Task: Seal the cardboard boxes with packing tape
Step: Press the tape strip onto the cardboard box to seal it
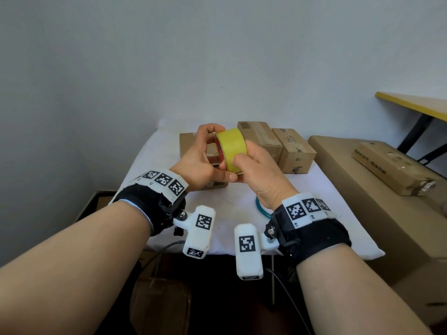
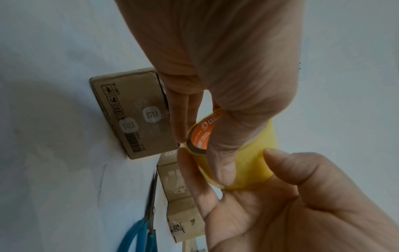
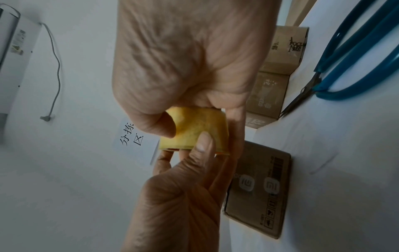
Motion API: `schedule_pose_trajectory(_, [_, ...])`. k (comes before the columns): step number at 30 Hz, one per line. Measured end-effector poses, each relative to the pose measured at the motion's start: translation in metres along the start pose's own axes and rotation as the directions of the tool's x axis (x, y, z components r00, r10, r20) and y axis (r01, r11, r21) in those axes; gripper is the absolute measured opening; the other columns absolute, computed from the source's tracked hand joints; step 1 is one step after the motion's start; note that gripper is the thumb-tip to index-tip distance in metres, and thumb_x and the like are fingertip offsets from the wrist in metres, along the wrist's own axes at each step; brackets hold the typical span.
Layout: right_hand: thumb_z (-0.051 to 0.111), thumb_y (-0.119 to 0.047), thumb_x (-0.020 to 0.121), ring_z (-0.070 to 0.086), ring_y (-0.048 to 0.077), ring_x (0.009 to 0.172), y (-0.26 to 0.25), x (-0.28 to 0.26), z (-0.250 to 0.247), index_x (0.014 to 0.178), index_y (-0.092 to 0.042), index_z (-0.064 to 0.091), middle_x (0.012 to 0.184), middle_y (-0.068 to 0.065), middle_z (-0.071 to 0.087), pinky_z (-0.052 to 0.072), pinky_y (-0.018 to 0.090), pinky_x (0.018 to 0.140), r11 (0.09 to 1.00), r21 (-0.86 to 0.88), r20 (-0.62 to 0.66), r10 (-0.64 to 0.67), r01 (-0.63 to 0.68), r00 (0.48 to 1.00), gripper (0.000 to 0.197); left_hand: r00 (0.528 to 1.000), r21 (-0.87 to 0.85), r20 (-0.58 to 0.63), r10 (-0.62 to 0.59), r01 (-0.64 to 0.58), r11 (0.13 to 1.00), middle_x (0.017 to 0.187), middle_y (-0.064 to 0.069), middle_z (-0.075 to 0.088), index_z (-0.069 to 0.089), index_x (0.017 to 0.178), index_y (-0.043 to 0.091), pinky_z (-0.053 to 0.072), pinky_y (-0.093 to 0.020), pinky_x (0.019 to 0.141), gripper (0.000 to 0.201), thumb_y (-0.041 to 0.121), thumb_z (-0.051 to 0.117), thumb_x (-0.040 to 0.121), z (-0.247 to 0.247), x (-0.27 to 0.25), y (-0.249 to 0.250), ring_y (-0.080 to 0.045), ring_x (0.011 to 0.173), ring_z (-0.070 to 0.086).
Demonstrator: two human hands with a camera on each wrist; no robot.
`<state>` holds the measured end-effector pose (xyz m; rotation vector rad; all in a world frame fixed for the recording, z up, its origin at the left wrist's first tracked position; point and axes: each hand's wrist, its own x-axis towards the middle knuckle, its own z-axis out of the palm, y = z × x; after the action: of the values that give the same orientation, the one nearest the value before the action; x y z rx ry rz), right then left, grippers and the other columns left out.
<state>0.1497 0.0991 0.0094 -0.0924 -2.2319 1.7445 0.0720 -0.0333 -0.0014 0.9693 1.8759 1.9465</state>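
Observation:
A yellow roll of packing tape (image 1: 233, 147) with an orange core label (image 2: 201, 134) hangs in the air between both hands, above the table. My left hand (image 1: 219, 154) grips it from the left, thumb (image 2: 223, 172) on the outer band and fingers at the core side. From the right, my right hand (image 1: 243, 153) pinches the roll, with its thumb (image 2: 274, 155) on the yellow band. Beneath the hands lies a flat cardboard box (image 1: 187, 142) with grey logos (image 3: 259, 185). Two more closed boxes (image 1: 258, 135) (image 1: 294, 149) stand behind it.
Blue-handled scissors (image 3: 345, 68) lie on the white cloth (image 1: 242, 189), close to my right wrist (image 1: 262, 210). A large cardboard carton (image 1: 362, 197) stands at the table's right with a long box (image 1: 391, 168) on top. A yellow-edged table (image 1: 411, 102) is at the far right.

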Motion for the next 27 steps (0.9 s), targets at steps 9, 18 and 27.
schedule_pose_trajectory(9, [0.053,0.015,0.085,0.073,0.022,0.1,0.001,0.001,-0.01,0.124,-0.008,0.062,0.1,0.011,0.076,0.062,0.044,0.087,0.989,0.146,0.053,0.015,-0.023,0.998,0.046,1.0,-0.044,-0.011,0.012,-0.013,0.999,0.148,0.001,0.04,0.032,0.144,0.038,0.06,-0.041,0.084,0.103,-0.008,0.084,0.068,-0.004,0.004,-0.002,-0.026,0.106,0.067])
schedule_pose_trajectory(18, [0.058,0.003,0.098,0.071,0.014,0.095,0.01,0.003,-0.017,0.128,-0.014,0.063,0.103,0.0,0.074,0.062,0.033,0.074,0.984,0.176,-0.007,0.04,-0.038,0.999,0.035,0.964,0.333,-0.194,0.183,-0.111,0.936,0.109,-0.001,0.066,0.072,0.107,0.027,0.057,-0.042,0.09,0.037,0.013,0.084,0.076,-0.005,0.012,-0.005,-0.014,0.095,0.067])
schedule_pose_trajectory(27, [0.058,0.003,0.098,0.07,0.016,0.099,0.013,0.005,-0.019,0.128,-0.014,0.062,0.107,0.003,0.072,0.06,0.029,0.07,0.98,0.195,-0.021,0.033,-0.028,0.999,0.035,0.879,0.545,-0.227,0.419,-0.242,0.803,0.08,0.014,0.063,0.079,0.085,0.013,0.045,-0.012,0.072,0.011,0.017,0.085,0.077,0.002,0.014,-0.007,0.0,0.075,0.059])
